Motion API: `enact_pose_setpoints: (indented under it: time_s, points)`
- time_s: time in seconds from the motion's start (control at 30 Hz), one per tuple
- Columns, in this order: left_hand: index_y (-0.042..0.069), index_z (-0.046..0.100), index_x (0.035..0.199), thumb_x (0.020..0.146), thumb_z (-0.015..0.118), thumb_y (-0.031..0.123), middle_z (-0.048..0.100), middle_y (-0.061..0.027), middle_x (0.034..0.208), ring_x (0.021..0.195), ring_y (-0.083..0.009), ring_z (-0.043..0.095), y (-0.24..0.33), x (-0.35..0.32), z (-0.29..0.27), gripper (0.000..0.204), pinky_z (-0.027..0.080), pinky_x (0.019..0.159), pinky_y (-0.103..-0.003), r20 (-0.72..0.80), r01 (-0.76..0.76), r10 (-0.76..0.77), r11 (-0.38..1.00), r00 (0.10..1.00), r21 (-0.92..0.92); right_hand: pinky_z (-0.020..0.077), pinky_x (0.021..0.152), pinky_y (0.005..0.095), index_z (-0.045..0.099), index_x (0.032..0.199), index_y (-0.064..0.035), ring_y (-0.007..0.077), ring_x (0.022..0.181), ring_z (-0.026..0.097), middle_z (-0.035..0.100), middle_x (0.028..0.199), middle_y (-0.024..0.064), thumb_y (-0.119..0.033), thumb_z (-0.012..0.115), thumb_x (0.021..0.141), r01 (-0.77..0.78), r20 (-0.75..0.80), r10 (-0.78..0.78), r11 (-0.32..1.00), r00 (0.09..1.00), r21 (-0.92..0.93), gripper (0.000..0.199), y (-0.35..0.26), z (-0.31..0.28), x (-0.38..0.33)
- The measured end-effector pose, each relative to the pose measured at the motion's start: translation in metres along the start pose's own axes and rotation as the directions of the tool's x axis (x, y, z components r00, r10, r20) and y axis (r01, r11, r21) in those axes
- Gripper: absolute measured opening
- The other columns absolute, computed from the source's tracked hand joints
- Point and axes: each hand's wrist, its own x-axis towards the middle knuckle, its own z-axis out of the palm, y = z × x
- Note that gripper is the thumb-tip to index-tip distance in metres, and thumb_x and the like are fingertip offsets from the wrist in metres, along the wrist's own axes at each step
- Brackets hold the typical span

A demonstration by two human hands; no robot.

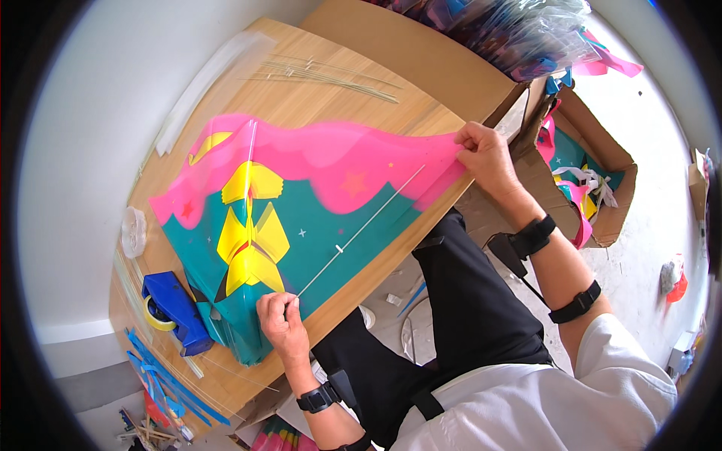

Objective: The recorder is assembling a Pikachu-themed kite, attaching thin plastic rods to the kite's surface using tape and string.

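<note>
A pink and teal kite (316, 203) with yellow folded pieces (250, 233) down its middle lies spread on the wooden table. Across its teal part, slanting toward the near edge, runs a thin white rod (376, 210) with a small white connector (339, 249) on it. My left hand (284, 322) is closed, pinching the rod's lower end at the kite's near edge. At the table's right edge, my right hand (485, 155) pinches the kite's pink corner between thumb and fingers. The fingertips hide the exact grip points.
Thin rods (331, 77) lie at the table's far side. A blue tape dispenser (177, 312) and a clear round container (134, 231) stand at the left. Cardboard boxes (613, 143) sit to the right, one with colored fabric inside. Plastic-wrapped packages (511, 34) are piled at the back.
</note>
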Motion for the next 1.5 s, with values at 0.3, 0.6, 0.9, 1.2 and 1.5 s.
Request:
enact_pose_setpoints:
  time_s: [0.3, 0.6, 0.9, 1.2, 1.5]
  points:
    - [0.002, 0.058, 0.08, 0.076, 0.065, -0.002, 0.054, -0.0083, 0.079, 0.079, -0.0258, 0.052, 0.005, 0.002, 0.006, 0.008, 0.043, 0.073, -0.035, 0.02, -0.021, 0.02, 0.999, 1.0, 0.045, 0.0496, 0.066, 0.0382, 0.059, 0.083, 0.0031, 0.0327, 0.071, 0.063, 0.061, 0.07, 0.0185, 0.001, 0.06, 0.067, -0.015, 0.011, 0.017, 0.984, 1.0, -0.176, 0.017, -0.015, -0.002, -0.002]
    - [0.003, 0.061, 0.08, 0.073, 0.067, -0.003, 0.057, -0.0064, 0.078, 0.079, -0.0249, 0.053, 0.012, 0.008, 0.012, 0.011, 0.043, 0.073, -0.035, 0.007, -0.068, 0.068, 0.994, 0.998, 0.091, 0.05, 0.067, 0.0385, 0.059, 0.083, 0.0033, 0.0334, 0.073, 0.064, 0.061, 0.071, 0.0187, -0.001, 0.06, 0.066, -0.012, 0.027, 0.017, 0.979, 0.999, -0.205, 0.017, -0.015, -0.002, -0.002]
    - [0.004, 0.063, 0.081, 0.073, 0.068, -0.003, 0.058, -0.006, 0.079, 0.079, -0.0242, 0.054, 0.011, 0.009, 0.012, 0.012, 0.043, 0.074, -0.035, 0.009, -0.064, 0.063, 0.995, 0.998, 0.079, 0.0477, 0.063, 0.0338, 0.057, 0.083, 0.0021, 0.0238, 0.067, 0.058, 0.058, 0.078, 0.0141, -0.001, 0.063, 0.069, 0.058, -0.055, -0.065, 0.99, 0.996, -0.127, 0.015, -0.021, -0.001, -0.008]
    - [0.01, 0.065, 0.081, 0.073, 0.072, 0.003, 0.056, -0.0014, 0.078, 0.081, -0.0226, 0.053, 0.006, 0.006, 0.014, 0.013, 0.04, 0.075, -0.036, 0.0, -0.028, 0.028, 0.994, 1.0, 0.103, 0.0461, 0.062, 0.0341, 0.058, 0.084, 0.0, 0.0258, 0.07, 0.057, 0.057, 0.079, 0.0126, 0.0, 0.062, 0.074, 0.17, 0.122, -0.161, 0.983, 0.979, -0.071, 0.011, -0.046, 0.022, -0.029]
    - [0.011, 0.063, 0.079, 0.07, 0.073, 0.002, 0.057, -0.0006, 0.077, 0.079, -0.0219, 0.054, 0.008, 0.008, 0.015, 0.016, 0.04, 0.074, -0.035, -0.027, -0.023, 0.026, 0.994, 0.999, 0.104, 0.0461, 0.076, 0.0391, 0.061, 0.079, -0.0068, 0.0286, 0.084, 0.054, 0.054, 0.082, 0.0076, -0.005, 0.066, 0.066, 0.624, 0.387, -0.573, 0.781, 0.723, -0.008, 0.014, -0.078, 0.067, -0.054]
